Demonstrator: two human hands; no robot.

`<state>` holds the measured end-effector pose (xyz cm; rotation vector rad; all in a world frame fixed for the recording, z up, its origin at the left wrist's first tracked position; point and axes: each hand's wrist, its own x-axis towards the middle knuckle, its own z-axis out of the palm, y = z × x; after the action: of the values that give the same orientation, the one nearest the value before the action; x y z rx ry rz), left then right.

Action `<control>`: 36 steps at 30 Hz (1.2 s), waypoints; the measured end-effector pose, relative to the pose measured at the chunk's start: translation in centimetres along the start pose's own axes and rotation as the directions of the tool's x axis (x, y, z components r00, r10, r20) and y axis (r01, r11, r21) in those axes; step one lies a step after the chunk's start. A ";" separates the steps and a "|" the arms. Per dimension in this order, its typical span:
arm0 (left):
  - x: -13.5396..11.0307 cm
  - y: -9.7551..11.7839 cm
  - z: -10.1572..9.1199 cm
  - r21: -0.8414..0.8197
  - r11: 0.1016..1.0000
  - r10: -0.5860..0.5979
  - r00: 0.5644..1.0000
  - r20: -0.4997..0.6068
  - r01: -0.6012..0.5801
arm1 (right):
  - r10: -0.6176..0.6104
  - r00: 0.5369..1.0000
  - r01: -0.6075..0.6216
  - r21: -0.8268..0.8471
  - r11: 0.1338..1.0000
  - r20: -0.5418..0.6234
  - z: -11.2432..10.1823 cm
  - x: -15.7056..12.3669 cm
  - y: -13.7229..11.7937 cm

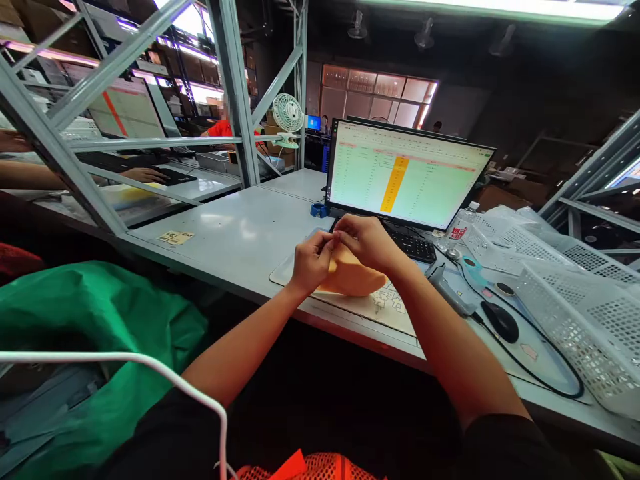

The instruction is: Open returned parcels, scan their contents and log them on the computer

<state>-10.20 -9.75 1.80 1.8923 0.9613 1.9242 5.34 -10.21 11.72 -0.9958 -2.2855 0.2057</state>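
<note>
Over the front of the desk, my left hand [311, 261] and my right hand [369, 243] meet with their fingertips pinched together. Below them an orange-yellow, soft-looking packet [353, 277] hangs or rests just above a pale patterned mat [390, 298]. Both hands grip its upper edge; the exact spot between the fingers is too small to make out. A black keyboard [415, 245] lies behind my right hand, in front of a monitor [405, 177] that displays a spreadsheet with an orange column.
To the right are a grey handheld scanner [450, 291], a black mouse [500, 321] with its cable, and white perforated baskets [575, 327]. Blue tape [319, 210] sits left of the monitor. Metal shelf posts [233, 93] stand at left; another person's hand [145, 175] is beyond them.
</note>
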 end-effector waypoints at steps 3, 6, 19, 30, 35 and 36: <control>-0.7 0.0 0.1 -0.070 0.995 -0.067 0.998 0.007 0.067 | 0.064 0.993 -0.048 -0.160 0.986 0.096 -0.5 -0.2 -0.4; -1.2 -0.1 0.8 -0.126 0.985 -0.118 0.993 -0.004 0.117 | 0.106 0.981 -0.053 -0.304 0.951 0.161 -0.9 -0.3 -1.1; -2.4 0.6 2.3 -0.074 0.997 0.016 0.984 -0.179 -0.030 | 0.058 0.994 -0.044 -0.143 0.989 0.093 -1.2 -1.1 -1.1; -3.2 3.6 2.2 0.143 0.935 0.345 0.922 -0.173 -0.323 | 0.036 0.999 -0.037 0.049 0.998 0.021 -2.9 -5.1 -2.4; -3.8 5.9 1.3 0.167 0.903 0.414 0.907 -0.083 -0.397 | 0.048 0.998 -0.045 0.087 0.995 -0.035 -3.8 -7.8 -4.1; -3.9 6.3 1.1 0.153 0.892 0.438 0.897 -0.055 -0.426 | 0.043 0.998 -0.039 0.082 0.996 -0.055 -3.8 -8.5 -4.4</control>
<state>-7.19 -16.56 2.63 2.2745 0.7559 2.2523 9.37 -19.70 12.27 -0.9948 -2.1895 0.2818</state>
